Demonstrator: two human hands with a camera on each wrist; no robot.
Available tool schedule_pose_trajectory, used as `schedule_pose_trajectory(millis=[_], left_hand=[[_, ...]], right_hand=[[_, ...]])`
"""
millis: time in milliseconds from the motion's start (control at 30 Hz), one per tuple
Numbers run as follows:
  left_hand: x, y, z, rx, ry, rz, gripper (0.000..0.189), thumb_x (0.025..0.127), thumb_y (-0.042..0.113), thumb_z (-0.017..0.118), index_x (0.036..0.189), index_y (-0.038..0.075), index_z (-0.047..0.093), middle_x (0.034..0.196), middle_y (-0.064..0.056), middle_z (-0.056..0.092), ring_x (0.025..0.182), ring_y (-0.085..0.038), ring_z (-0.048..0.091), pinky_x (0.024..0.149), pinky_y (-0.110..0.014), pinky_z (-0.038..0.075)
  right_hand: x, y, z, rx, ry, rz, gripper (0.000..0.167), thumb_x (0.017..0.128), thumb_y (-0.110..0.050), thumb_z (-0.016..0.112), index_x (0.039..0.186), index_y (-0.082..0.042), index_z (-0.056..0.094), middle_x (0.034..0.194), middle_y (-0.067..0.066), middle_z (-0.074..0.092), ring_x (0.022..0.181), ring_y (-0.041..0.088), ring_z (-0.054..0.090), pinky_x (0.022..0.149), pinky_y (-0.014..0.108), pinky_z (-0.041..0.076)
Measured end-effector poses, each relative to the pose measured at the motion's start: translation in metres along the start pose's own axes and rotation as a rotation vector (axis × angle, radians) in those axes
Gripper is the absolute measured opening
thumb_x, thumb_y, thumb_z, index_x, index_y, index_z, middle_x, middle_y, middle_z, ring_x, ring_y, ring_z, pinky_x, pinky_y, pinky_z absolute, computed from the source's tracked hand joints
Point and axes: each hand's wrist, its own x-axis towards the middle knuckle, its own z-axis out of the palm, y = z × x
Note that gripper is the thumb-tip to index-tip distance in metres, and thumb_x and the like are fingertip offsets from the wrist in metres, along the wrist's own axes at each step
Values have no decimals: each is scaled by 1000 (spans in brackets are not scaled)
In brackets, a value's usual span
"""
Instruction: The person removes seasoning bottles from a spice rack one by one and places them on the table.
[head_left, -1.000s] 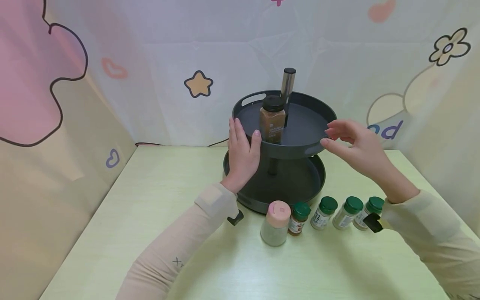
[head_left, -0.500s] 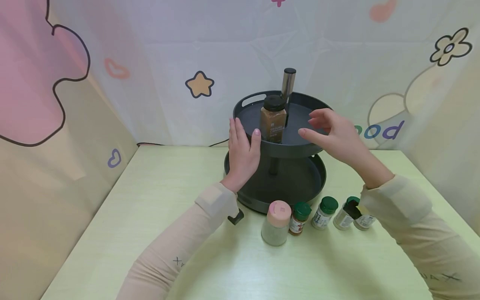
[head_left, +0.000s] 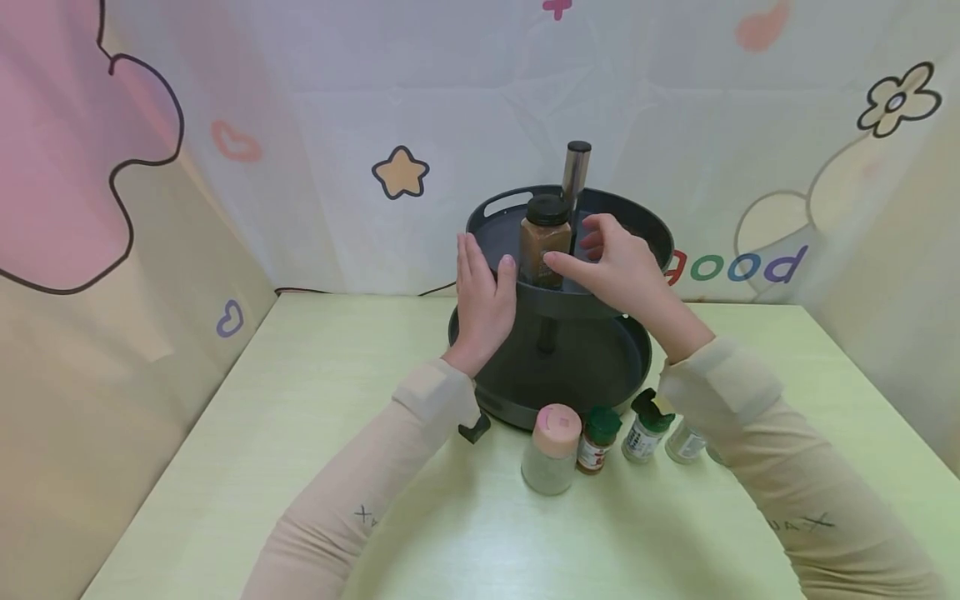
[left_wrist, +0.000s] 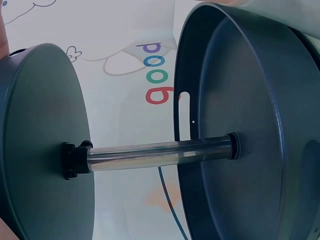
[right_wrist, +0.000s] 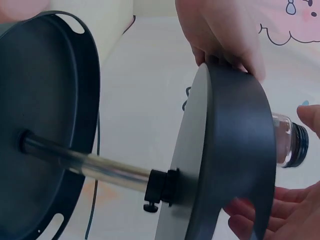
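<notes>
A square jar of brown powder with a black lid (head_left: 534, 237) stands on the upper tray (head_left: 570, 305) of a dark two-tier stand. My left hand (head_left: 483, 312) rests against that tray's left front side, its fingers extended along the rim. Over the tray, my right hand (head_left: 626, 271) is at the jar's right, thumb in front of it. In the right wrist view, the jar's lid (right_wrist: 300, 145) shows between my right thumb (right_wrist: 311, 117) and fingers (right_wrist: 250, 217), apart from both. The left wrist view shows the metal post (left_wrist: 135, 156) between the tiers.
The lower tray (head_left: 555, 367) sits beneath. In front of it on the table are a pink-topped shaker (head_left: 551, 450), a green-lidded spice jar of red-brown contents (head_left: 596, 442) and several other green-lidded jars (head_left: 642, 437), partly behind my right sleeve. A printed curtain (head_left: 337, 125) hangs behind.
My right hand has moved left from the tray's right rim to beside the brown powder jar. My left hand has stayed at the rim, and the jar has not moved.
</notes>
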Motion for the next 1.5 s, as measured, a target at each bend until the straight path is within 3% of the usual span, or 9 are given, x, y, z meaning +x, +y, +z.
schedule_pose_trajectory(millis=[233, 400, 800, 1500], left_hand=[[-1, -2, 2, 18, 2, -14, 64, 94, 35, 31, 142, 4, 2, 150, -5, -4, 138, -19, -1, 111, -41, 9], [-1, -2, 2, 23, -4, -18, 65, 93, 35, 31, 142, 5, 2, 150, -4, -4, 138, -18, -2, 112, -40, 9], [-1, -2, 2, 12, 4, 6, 64, 93, 33, 31, 142, 3, 3, 150, -5, -4, 138, -17, -1, 112, -39, 10], [0, -2, -1, 10, -2, 15, 64, 94, 33, 31, 142, 3, 3, 150, -5, -4, 138, -17, -1, 112, -40, 10]], right_hand=[[8, -6, 15, -23, 18, 5, 79, 74, -55, 57, 129, -3, 33, 119, 16, 52, 100, 28, 52, 80, 43, 46], [11, -8, 24, -59, 47, 21, 82, 72, -58, 57, 127, -1, 35, 116, 16, 54, 101, 29, 54, 80, 44, 45], [13, -11, 32, -152, 140, 54, 74, 72, -59, 56, 116, -1, 42, 100, 16, 60, 87, 30, 58, 68, 41, 47], [13, -12, 35, -108, 195, 38, 64, 75, -50, 60, 113, -1, 44, 97, 15, 61, 84, 28, 59, 69, 40, 48]])
